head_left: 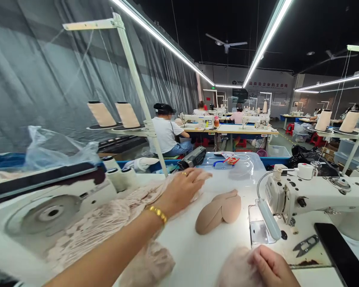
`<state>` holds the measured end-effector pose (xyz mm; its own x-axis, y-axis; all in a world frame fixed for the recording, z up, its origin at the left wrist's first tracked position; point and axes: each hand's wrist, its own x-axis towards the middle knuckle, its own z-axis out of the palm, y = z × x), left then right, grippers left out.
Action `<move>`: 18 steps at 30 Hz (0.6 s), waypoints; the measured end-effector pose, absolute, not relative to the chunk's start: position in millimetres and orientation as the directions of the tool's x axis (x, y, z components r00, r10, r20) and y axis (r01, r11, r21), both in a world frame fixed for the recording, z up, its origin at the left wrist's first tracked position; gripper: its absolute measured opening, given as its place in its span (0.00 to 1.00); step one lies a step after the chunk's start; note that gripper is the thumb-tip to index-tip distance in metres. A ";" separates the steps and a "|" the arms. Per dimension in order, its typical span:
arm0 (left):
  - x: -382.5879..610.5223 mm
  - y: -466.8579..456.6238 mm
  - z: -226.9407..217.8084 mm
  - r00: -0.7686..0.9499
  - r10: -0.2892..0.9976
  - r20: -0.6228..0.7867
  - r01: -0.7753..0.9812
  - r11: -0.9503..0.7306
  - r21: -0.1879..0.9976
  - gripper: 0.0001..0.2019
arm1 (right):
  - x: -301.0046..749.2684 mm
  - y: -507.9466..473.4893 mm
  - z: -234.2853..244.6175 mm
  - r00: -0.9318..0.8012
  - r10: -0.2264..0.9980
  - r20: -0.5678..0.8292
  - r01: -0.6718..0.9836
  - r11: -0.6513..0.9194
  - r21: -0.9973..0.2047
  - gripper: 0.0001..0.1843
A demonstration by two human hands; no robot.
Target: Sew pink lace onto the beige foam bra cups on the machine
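My left hand (pixel 182 187) reaches forward over the white table (pixel 203 247) and lies with fingers stretched out on a pile of pale pink lace fabric (pixel 107 223); a gold bracelet sits on its wrist. My right hand (pixel 272 269) is at the bottom edge, fingers curled onto a blurred pinkish piece of fabric (pixel 236 271). Between the hands lie beige foam cups (pixel 218 211), untouched. The sewing machine (pixel 311 195) stands just right of them.
Thread snips (pixel 306 244) and a black phone (pixel 341 251) lie under the machine arm. Thread cones (pixel 113 114) stand on a rack at left. A clear plastic bin lid (pixel 233 163) is at the table's far edge. Other people sit at machines (pixel 167 131) beyond.
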<state>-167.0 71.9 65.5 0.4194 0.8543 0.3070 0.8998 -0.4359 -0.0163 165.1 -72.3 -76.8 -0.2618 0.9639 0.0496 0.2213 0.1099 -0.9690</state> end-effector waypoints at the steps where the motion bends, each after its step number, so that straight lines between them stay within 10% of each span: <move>1: -172.2 54.8 57.4 0.453 0.853 0.257 0.884 -0.467 -0.011 0.21 | 166.8 -71.7 -76.2 -0.292 0.955 0.048 0.225 0.118 -0.967 0.39; 10: -219.8 2.1 25.5 0.206 0.936 0.286 0.948 -0.263 0.178 0.29 | 169.6 -69.1 -68.4 -0.300 0.953 0.044 0.265 0.128 -0.956 0.40; 18: -223.4 18.4 19.3 0.058 0.973 0.225 0.939 -0.130 0.319 0.16 | 170.5 -67.3 -72.5 -0.288 0.955 0.074 0.231 0.144 -0.962 0.37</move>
